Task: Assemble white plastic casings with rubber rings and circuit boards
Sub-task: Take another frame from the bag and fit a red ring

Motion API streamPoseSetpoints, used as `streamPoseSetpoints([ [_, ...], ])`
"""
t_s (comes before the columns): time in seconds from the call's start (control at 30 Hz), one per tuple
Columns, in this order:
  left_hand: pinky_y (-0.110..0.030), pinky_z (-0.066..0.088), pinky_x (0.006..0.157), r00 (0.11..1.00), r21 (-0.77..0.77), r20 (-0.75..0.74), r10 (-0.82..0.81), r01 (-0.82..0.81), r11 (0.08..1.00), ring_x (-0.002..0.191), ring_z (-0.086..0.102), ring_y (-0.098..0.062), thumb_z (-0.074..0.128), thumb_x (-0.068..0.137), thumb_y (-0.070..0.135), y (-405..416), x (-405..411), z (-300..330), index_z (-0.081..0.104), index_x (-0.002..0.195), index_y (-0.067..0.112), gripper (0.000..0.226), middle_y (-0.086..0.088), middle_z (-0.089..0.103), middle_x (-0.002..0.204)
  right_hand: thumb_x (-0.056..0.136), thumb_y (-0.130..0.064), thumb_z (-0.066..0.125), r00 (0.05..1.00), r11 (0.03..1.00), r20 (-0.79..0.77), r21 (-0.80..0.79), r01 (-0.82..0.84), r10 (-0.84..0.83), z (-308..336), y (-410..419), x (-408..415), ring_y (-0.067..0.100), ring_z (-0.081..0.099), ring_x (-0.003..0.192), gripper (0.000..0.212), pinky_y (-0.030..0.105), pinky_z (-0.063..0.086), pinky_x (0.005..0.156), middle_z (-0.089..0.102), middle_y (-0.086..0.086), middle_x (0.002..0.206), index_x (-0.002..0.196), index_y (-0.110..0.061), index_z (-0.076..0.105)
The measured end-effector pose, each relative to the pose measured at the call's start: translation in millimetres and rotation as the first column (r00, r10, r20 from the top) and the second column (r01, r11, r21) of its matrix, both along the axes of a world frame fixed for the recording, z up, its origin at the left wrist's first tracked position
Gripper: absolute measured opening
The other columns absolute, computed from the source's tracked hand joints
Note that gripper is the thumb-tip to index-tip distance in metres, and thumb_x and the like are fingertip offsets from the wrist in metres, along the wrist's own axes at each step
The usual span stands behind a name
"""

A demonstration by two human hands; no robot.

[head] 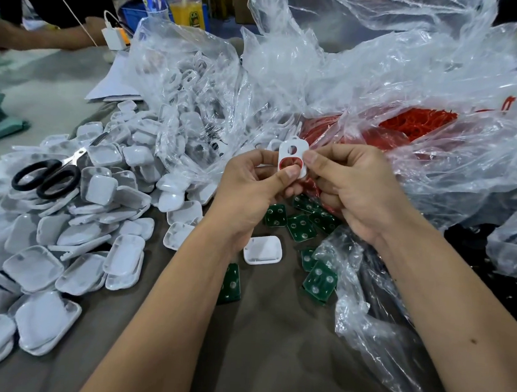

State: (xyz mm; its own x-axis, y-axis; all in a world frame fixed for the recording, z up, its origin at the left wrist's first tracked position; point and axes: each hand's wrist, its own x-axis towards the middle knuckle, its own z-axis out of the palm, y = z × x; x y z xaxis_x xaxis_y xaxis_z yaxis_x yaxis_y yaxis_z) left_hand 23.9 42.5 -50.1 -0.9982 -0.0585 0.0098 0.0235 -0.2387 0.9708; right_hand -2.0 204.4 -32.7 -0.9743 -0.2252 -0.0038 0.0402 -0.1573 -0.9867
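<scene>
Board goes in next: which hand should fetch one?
Probably right. The right hand sits just above the green circuit boards; the left hand can hold the white casing with its red ring.

The white casing (292, 158) at centre frame is smooth plastic with a red rubbery ring (284, 162) inside. Crinkled, glossy clear plastic bags (407, 83) fill the upper right. Scissors (50, 174) at left show bright metal blades and black plastic handles. Green circuit boards (300, 226) look matt.

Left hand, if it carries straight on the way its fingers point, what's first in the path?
Probably the clear bag of red rubber rings just beyond the white casing that the left hand and right hand pinch. Depth is unclear from this single view.
</scene>
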Motion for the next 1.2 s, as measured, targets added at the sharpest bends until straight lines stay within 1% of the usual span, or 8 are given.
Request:
streamPoseSetpoints([
  [0.1,-0.027,0.056,0.072,1.0,-0.005,0.021,-0.016,0.016,1.0,0.067,0.063,-0.015,0.07,0.093,0.002,1,-1,-1,0.067,0.108,0.0,0.015,-0.013,0.072,0.089,0.095,-0.004,0.07,1.0,1.0,-0.004,-0.03,0.002,-0.002,-1,1,-1,0.0,0.047,0.036,0.007,0.01,0.037,0.037,0.062,-0.006,0.055,0.092,0.003,0.07],
  [0.3,-0.02,0.054,0.064,0.996,0.131,0.004,-0.09,0.089,0.987,0.065,0.063,-0.016,0.078,0.077,0.017,2,3,6,0.065,0.095,0.004,0.026,-0.009,0.071,0.079,0.081,-0.018,0.075,0.986,0.982,-0.055,-0.093,-0.165,0.16,-1,5,-3,0.0,0.037,0.04,0.01,0.013,0.031,0.036,0.062,-0.001,0.06,0.082,-0.008,0.075],
  [0.5,-0.019,0.045,0.062,0.986,0.221,0.048,-0.158,0.144,0.965,0.063,0.054,-0.015,0.073,0.078,0.014,2,3,8,0.063,0.101,0.0,0.029,-0.008,0.068,0.078,0.089,-0.015,0.071,0.976,0.975,-0.088,-0.079,-0.208,0.201,-1,7,-4,0.003,0.034,0.043,0.012,0.014,0.03,0.037,0.056,0.014,0.076,0.087,-0.003,0.074],
  [0.67,-0.021,0.055,0.067,0.995,0.284,0.041,-0.089,0.073,0.956,0.072,0.067,-0.016,0.078,0.078,0.02,5,2,5,0.07,0.098,0.006,0.026,-0.009,0.073,0.087,0.095,-0.01,0.068,0.973,0.972,-0.142,-0.129,-0.199,0.18,0,7,-4,0.003,0.031,0.042,0.013,0.016,0.028,0.037,0.056,0.001,0.063,0.083,-0.011,0.073],
  [0.73,-0.026,0.057,0.071,0.999,0.273,0.034,-0.016,0.006,0.962,0.08,0.071,-0.017,0.079,0.078,0.021,2,1,5,0.072,0.098,0.01,0.024,-0.008,0.075,0.092,0.097,-0.011,0.068,0.973,0.99,-0.201,-0.059,-0.129,0.115,0,5,-3,0.004,0.033,0.042,0.018,0.017,0.028,0.038,0.053,-0.003,0.059,0.081,-0.015,0.073],
  [0.83,-0.04,0.06,0.082,0.995,0.026,-0.06,0.074,-0.073,0.997,0.093,0.075,-0.026,0.084,0.081,0.019,1,-1,1,0.074,0.11,0.012,0.031,-0.014,0.076,0.102,0.1,-0.012,0.068,0.935,0.979,-0.355,0.184,0.088,-0.018,-2,1,-3,0.0,0.043,0.039,0.019,0.01,0.033,0.041,0.053,-0.015,0.051,0.081,-0.013,0.071],
  [1.0,-0.035,0.062,0.08,0.999,0.028,-0.043,-0.005,0.006,1.0,0.092,0.076,-0.03,0.081,0.076,0.024,7,2,0,0.077,0.107,0.003,0.037,-0.02,0.077,0.096,0.105,-0.008,0.059,0.941,0.983,-0.331,0.183,-0.007,0.068,-2,-1,1,-0.003,0.051,0.038,0.021,0.005,0.037,0.041,0.056,-0.019,0.048,0.088,-0.008,0.072],
  [1.2,-0.025,0.059,0.061,0.98,0.019,0.077,0.182,-0.184,0.983,0.075,0.077,-0.026,0.071,0.095,0.026,-5,-6,-1,0.079,0.095,0.009,0.019,-0.016,0.078,0.096,0.096,0.005,0.048,0.946,0.951,-0.313,0.307,0.023,0.078,-2,-1,-4,0.0,0.06,0.07,0.029,0.017,0.05,0.063,0.068,0.002,0.092,0.104,-0.015,0.068],
])
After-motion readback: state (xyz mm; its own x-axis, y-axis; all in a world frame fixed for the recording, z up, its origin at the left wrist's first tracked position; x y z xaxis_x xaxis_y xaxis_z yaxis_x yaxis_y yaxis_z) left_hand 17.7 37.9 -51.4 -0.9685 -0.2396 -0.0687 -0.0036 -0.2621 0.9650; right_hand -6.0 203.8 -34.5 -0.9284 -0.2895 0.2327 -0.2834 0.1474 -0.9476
